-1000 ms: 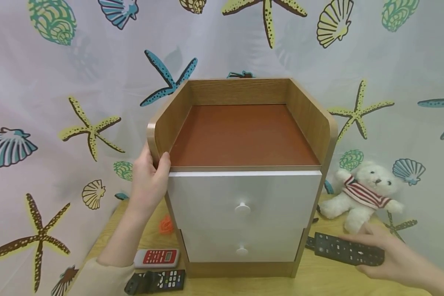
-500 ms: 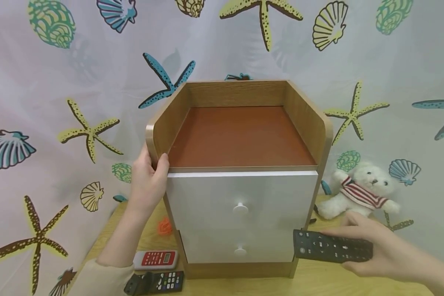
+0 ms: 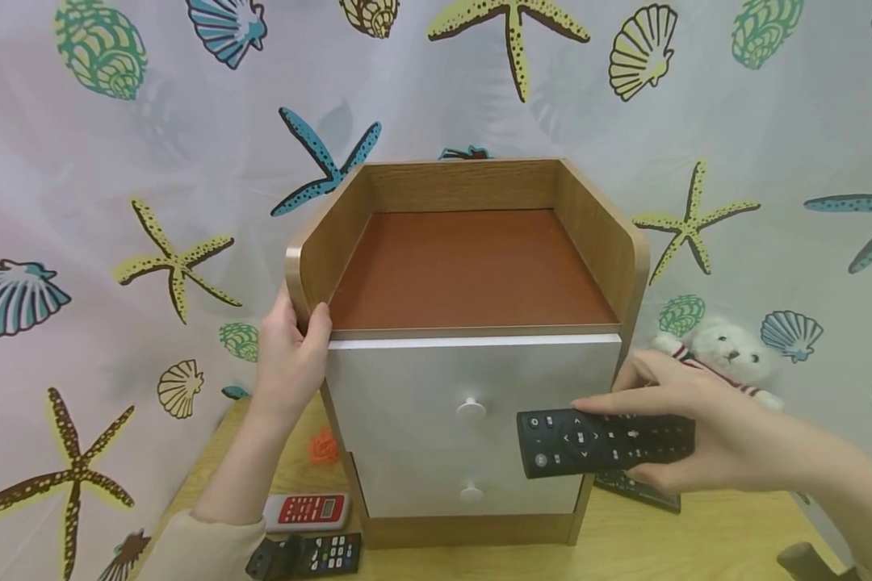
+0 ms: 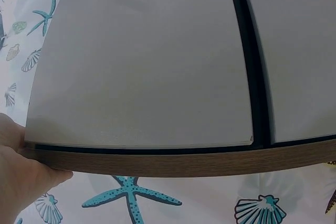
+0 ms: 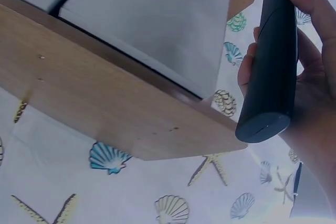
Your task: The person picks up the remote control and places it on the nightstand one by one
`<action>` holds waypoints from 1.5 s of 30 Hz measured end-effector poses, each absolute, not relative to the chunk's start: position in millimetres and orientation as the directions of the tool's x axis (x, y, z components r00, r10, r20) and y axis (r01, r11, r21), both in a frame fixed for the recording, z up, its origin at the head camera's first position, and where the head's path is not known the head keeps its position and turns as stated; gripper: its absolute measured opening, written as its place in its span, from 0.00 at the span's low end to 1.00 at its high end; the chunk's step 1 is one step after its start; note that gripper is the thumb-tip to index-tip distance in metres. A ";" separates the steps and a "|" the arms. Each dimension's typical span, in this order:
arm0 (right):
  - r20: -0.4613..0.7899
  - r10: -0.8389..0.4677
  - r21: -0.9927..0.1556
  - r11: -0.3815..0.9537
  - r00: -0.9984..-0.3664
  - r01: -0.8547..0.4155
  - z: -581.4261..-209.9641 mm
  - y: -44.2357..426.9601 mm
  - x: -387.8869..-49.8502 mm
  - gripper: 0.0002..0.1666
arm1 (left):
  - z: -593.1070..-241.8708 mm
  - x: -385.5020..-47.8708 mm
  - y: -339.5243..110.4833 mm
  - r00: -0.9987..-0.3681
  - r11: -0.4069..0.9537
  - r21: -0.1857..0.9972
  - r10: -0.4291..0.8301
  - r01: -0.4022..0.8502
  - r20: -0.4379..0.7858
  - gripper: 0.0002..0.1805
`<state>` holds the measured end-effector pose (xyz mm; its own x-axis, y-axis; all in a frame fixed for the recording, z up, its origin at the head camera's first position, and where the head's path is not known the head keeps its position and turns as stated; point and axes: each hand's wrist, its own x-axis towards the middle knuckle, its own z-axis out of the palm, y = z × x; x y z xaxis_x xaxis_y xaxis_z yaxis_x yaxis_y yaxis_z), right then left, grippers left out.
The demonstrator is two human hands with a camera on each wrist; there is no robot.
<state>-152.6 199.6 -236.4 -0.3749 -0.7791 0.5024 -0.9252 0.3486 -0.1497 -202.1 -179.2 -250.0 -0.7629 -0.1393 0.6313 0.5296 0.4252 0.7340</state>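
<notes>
A small wooden cabinet [image 3: 472, 532] with two white drawers stands in the middle of the head view. My left hand [image 3: 294, 355] grips the front edge of its left side panel, thumb at the inner side. In the left wrist view that hand [image 4: 26, 177] holds the panel's edge. My right hand [image 3: 690, 420] holds a black remote control [image 3: 567, 444] by one end, in front of the drawers' right part. In the right wrist view the remote [image 5: 270, 61] lies between thumb and fingers. Both drawers, the upper [image 3: 400, 387] and the lower [image 3: 400, 488], look pushed in.
Left of the cabinet lie a red-and-white calculator [image 3: 308, 512], another remote [image 3: 334, 554] and an orange object [image 3: 324, 446]. A dark flat object [image 3: 639, 488] lies at the right. Behind my right hand sits a white teddy bear [image 3: 730, 351]. A patterned curtain [image 3: 436, 81] hangs behind.
My right hand has lifted the remote and moved it left, from beside the cabinet to in front of the drawers. My left hand keeps its grip on the side panel.
</notes>
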 end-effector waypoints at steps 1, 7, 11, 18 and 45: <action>0.489 -0.784 -0.157 0.353 -0.383 -0.922 -231.8 196.8 -152.0 0.43 | -250.8 -202.6 -179.2 -0.760 0.428 0.731 -0.142 0.531 0.634 0.21; 0.453 -0.803 -0.189 0.339 -0.388 -0.922 -205.5 178.2 -156.7 0.42 | -253.0 -205.4 -179.1 -0.749 0.448 0.715 -0.138 0.537 0.649 0.21; 0.415 -0.817 -0.196 0.349 -0.400 -0.916 -187.1 164.0 -167.3 0.39 | -252.5 -206.6 -178.6 -0.744 0.444 0.713 -0.138 0.543 0.653 0.21; 0.287 -0.812 -0.256 0.446 -0.508 -0.858 -160.6 138.1 -189.6 0.33 | -253.4 -205.7 -179.2 -0.754 0.434 0.726 -0.145 0.533 0.640 0.21; 0.017 -0.764 -0.344 0.601 -0.645 -0.721 -128.1 73.1 -264.3 0.31 | -252.5 -207.1 -179.3 -0.758 0.440 0.729 -0.149 0.524 0.635 0.21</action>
